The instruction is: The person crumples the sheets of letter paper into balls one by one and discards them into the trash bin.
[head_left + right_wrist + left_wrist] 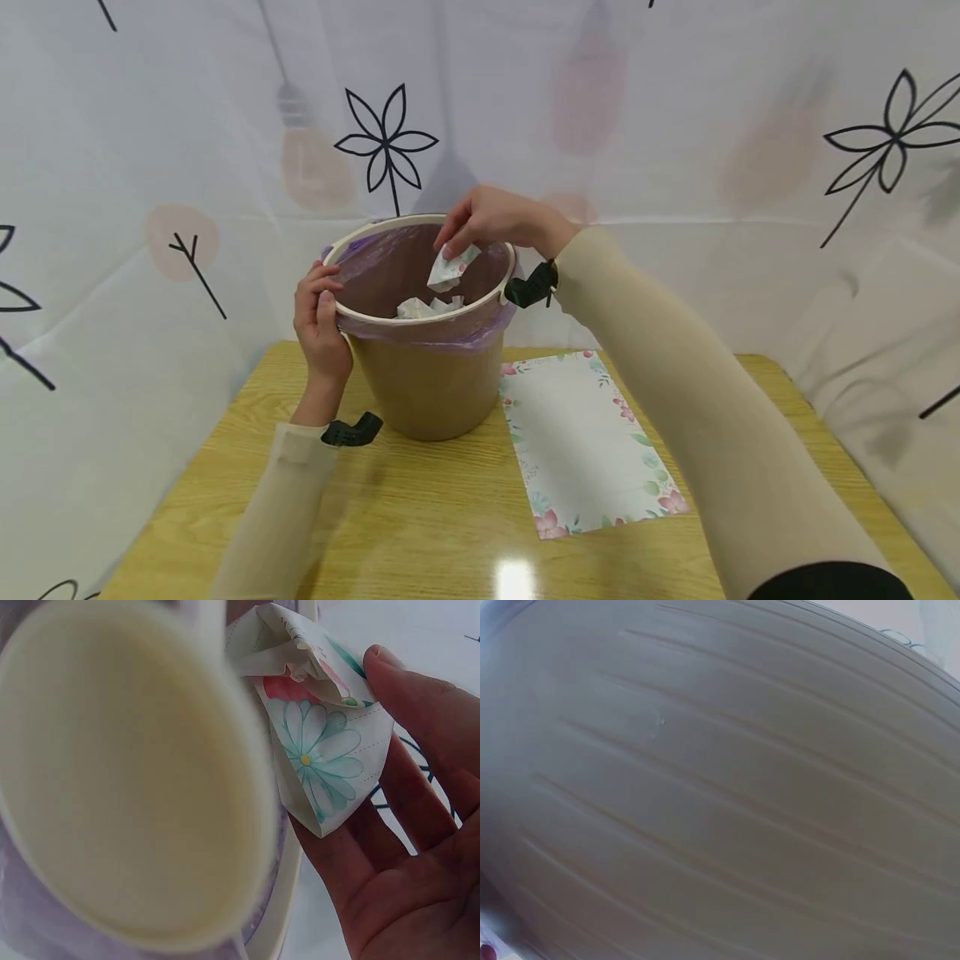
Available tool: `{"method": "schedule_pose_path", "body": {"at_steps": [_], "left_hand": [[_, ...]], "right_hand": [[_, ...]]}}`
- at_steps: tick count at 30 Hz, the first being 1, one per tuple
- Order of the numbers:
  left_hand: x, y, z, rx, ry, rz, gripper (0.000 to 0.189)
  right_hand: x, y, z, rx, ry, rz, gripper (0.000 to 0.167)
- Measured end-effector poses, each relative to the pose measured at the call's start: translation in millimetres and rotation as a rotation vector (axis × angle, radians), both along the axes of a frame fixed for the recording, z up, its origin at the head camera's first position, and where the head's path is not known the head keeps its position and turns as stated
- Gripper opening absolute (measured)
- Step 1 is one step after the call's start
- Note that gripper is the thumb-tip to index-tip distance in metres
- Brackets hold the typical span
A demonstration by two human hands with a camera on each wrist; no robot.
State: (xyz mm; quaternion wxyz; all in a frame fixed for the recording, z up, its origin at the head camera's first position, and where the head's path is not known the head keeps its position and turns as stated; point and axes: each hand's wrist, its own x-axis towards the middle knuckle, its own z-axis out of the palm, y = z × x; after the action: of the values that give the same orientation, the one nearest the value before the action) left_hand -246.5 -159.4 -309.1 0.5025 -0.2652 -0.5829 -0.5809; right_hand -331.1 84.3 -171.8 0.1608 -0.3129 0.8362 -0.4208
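Observation:
A brown trash bin point(427, 392) with a cream rim stands upright on the table, lined with a purple plastic bag point(480, 336). At the rim's left side my left hand point(318, 325) grips the edge. Its wrist view is filled by the bin's ribbed wall point(727, 780), so the fingers are hidden there. Over the bin's mouth, my right hand point(498, 218) pinches a crumpled piece of floral paper point(319, 742) between thumb and fingers. White crumpled paper point(420, 309) lies inside the bin, below that hand.
A flat sheet of paper with a flower border point(585, 442) lies right of the bin on the wooden table point(435, 508). A patterned white cloth point(637, 108) hangs behind. A blurred cream oval part point(135, 780) stands close before the right wrist camera.

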Motion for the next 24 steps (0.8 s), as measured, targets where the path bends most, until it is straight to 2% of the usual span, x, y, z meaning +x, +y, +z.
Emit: {"method": "schedule_pose_path", "body": {"at_steps": [12, 20, 24], "left_hand": [[-1.3, 0.6, 0.3, 0.001, 0.009, -0.001, 0.025], [-1.6, 0.5, 0.0, 0.016, 0.017, 0.003, 0.025], [-0.6, 1.4, 0.5, 0.016, 0.02, 0.008, 0.025]], "right_hand": [[1.8, -13, 5.8, 0.052, -0.003, 0.04, 0.022], [1.6, -10, 3.2, 0.046, 0.009, 0.051, 0.015], [1.0, -5, 2.2, 0.045, 0.017, 0.043, 0.017]]}}
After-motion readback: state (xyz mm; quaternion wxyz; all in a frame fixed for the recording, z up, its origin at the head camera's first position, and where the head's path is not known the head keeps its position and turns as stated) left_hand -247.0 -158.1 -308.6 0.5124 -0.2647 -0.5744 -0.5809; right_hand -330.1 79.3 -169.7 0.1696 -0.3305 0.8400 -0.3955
